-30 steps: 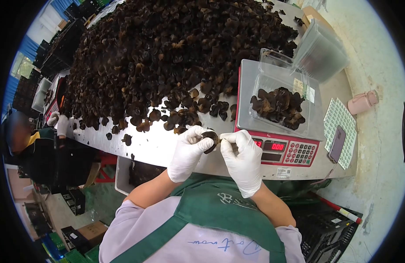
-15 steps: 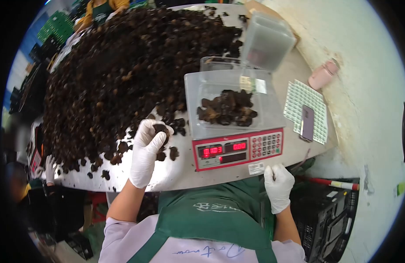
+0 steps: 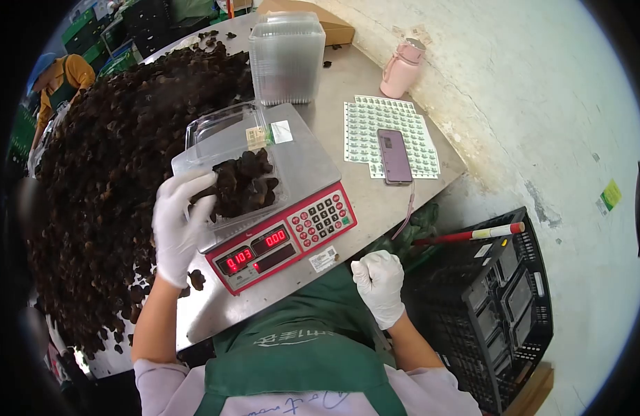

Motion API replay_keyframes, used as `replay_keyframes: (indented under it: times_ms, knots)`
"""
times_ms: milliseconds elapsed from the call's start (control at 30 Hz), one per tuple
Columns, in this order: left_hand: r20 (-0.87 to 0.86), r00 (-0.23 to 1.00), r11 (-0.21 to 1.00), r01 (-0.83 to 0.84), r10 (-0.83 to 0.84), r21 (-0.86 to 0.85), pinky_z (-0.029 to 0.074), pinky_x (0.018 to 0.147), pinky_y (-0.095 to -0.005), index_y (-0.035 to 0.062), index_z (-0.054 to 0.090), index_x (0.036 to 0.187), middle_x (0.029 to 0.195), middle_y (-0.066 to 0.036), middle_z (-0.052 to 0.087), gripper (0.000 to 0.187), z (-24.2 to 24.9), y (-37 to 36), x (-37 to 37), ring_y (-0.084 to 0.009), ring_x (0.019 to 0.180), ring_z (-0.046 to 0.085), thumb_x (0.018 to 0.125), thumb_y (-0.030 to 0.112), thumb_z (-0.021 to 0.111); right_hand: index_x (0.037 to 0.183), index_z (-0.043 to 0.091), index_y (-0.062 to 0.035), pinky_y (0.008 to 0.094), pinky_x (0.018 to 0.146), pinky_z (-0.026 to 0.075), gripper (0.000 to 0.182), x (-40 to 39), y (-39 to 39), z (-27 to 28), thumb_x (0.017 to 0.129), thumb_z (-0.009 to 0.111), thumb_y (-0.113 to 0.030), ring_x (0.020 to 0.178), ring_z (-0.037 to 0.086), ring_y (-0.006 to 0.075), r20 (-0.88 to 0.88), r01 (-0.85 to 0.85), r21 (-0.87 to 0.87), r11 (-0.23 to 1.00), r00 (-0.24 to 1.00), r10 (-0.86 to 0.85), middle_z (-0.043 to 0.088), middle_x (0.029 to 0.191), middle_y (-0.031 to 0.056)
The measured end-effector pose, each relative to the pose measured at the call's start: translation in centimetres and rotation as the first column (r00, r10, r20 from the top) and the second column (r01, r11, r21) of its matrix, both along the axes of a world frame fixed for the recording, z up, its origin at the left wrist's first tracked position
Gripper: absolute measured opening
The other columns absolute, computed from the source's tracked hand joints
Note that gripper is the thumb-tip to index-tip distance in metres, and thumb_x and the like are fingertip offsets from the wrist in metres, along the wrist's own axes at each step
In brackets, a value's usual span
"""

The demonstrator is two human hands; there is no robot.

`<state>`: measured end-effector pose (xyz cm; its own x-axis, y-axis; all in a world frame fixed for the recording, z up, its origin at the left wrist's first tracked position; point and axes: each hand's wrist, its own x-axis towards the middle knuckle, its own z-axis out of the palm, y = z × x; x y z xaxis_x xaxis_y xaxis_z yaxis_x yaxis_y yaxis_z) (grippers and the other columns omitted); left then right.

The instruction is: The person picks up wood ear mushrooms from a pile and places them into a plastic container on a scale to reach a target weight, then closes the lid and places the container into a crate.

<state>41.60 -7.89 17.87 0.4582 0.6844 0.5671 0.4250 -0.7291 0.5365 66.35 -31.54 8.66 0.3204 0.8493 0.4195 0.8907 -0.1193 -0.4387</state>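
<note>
My left hand [image 3: 178,225], in a white glove, is at the left side of a clear plastic tray [image 3: 286,182] on the weighing scale [image 3: 282,236]. Its thumb and fingers close around a dark piece of wood ear mushroom [image 3: 200,200], partly hidden by them. A heap of wood ear mushrooms [image 3: 247,182] lies in the tray. The scale's red display reads 0.103 and 0.00. My right hand [image 3: 380,288], also gloved, is curled into a fist by the table's front edge, with nothing showing in it.
A large mushroom pile [image 3: 112,187] covers the table's left side. Stacked clear trays [image 3: 286,62] stand behind the scale. Rightward are label sheets [image 3: 361,132], a phone [image 3: 395,156] and a pink bottle [image 3: 403,68]. A black crate [image 3: 486,305] stands at right. Another person [image 3: 63,83] works far left.
My left hand has moved from the loose mushrooms before the pile to the tray's left side. My right hand stays curled near the table edge. The view has turned to the right.
</note>
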Motion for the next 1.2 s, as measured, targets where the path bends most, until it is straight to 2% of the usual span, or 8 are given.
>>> replay_keyframes:
  times_ms: [133,300,400,600,633,700,933,1200]
  knots:
    - [-0.048,0.946,0.947,-0.32,0.319,-0.003,0.053,0.083,-0.0307,0.005,0.068,0.116,0.12,-0.013,0.064,0.034,-6.3,-0.3,-8.6,-0.0197,0.102,0.064,0.084,-0.006,0.067,0.073,0.062,-0.0098,0.0427,0.07,0.041,0.019,0.4,1.9,0.5,0.089,0.067,-0.019,0.072,0.057,0.0292,-0.013,-0.052,0.132,0.99,0.998,0.055,0.058,0.073,0.0068]
    - [-0.45,0.864,0.956,-0.285,0.225,-0.07,0.045,0.099,-0.0448,0.008,0.067,0.121,0.12,-0.02,0.063,0.054,-10.9,-2.6,-13.7,-0.039,0.114,0.057,0.071,0.025,0.079,0.073,0.065,-0.0097,0.0428,0.07,0.041,0.016,-0.7,4.7,2.2,0.089,0.063,-0.011,0.071,0.055,0.0301,-0.065,-0.141,0.133,0.981,0.986,0.151,0.058,0.07,0.0079]
    - [-0.305,0.908,0.954,-0.3,0.286,-0.001,0.048,0.083,-0.0421,0.01,0.074,0.09,0.1,-0.008,0.066,0.011,-13.9,-2.5,-14.8,-0.0313,0.095,0.062,0.081,0.014,0.071,0.076,0.066,-0.0061,0.0416,0.072,0.044,0.017,-1.5,6.0,1.7,0.091,0.06,-0.009,0.074,0.059,0.0288,-0.14,-0.16,0.126,0.979,0.974,0.177,0.061,0.072,0.0085]
    - [-0.111,0.948,0.954,-0.301,0.298,-0.012,0.053,0.071,-0.033,0.0037,0.07,0.09,0.089,-0.006,0.065,0.007,-15.4,-0.5,-15.1,-0.0209,0.077,0.065,0.085,-0.001,0.07,0.079,0.067,-0.0053,0.0401,0.073,0.043,0.023,-2.5,6.0,2.3,0.098,0.056,-0.013,0.073,0.058,0.0269,-0.172,-0.143,0.161,0.976,0.97,0.171,0.063,0.076,0.0066]
    - [0.063,0.947,0.921,-0.289,0.315,-0.262,0.052,0.066,-0.03,0.0034,0.07,0.091,0.089,-0.004,0.066,0.004,-15.0,-0.4,-15.1,-0.0167,0.072,0.063,0.088,0.001,0.069,0.08,0.067,-0.0054,0.0393,0.074,0.044,0.025,-2.4,5.7,2.1,0.1,0.055,-0.016,0.074,0.058,0.0265,-0.204,-0.12,0.145,0.982,0.968,0.149,0.064,0.076,0.0062]
    - [0.295,0.811,0.622,-0.105,0.505,-0.776,0.046,0.055,-0.0214,0.0022,0.07,0.094,0.091,-0.001,0.068,0.009,-11.9,-1.1,-14.7,-0.0067,0.062,0.058,0.097,0.009,0.065,0.08,0.067,-0.0053,0.0392,0.074,0.044,0.026,-2.1,5.3,1.8,0.1,0.055,-0.016,0.074,0.058,0.0265,-0.206,-0.102,0.134,0.986,0.97,0.129,0.064,0.075,0.0061]
    - [0.696,0.477,0.598,0.367,0.537,-0.712,0.048,0.071,-0.0233,0.0036,0.07,0.101,0.094,0.0,0.069,0.014,-10.6,0.9,-14.6,-0.0078,0.081,0.06,0.095,0.016,0.069,0.079,0.067,-0.0056,0.0412,0.075,0.045,0.023,-2.8,6.2,2.3,0.098,0.056,-0.012,0.073,0.058,0.0278,-0.227,-0.113,0.162,0.98,0.962,0.149,0.063,0.074,0.0068]
    - [0.477,0.872,0.929,0.08,0.111,-0.362,0.048,0.052,-0.0228,0.003,0.073,0.095,0.092,-0.002,0.067,0.007,-0.1,3.0,-2.2,-0.0054,0.064,0.059,0.094,0.006,0.067,0.08,0.068,-0.0089,0.041,0.075,0.047,0.014,-3.0,7.3,3.8,0.092,0.061,-0.01,0.075,0.061,0.0264,-0.101,-0.218,0.268,0.939,0.962,0.252,0.064,0.075,0.0046]
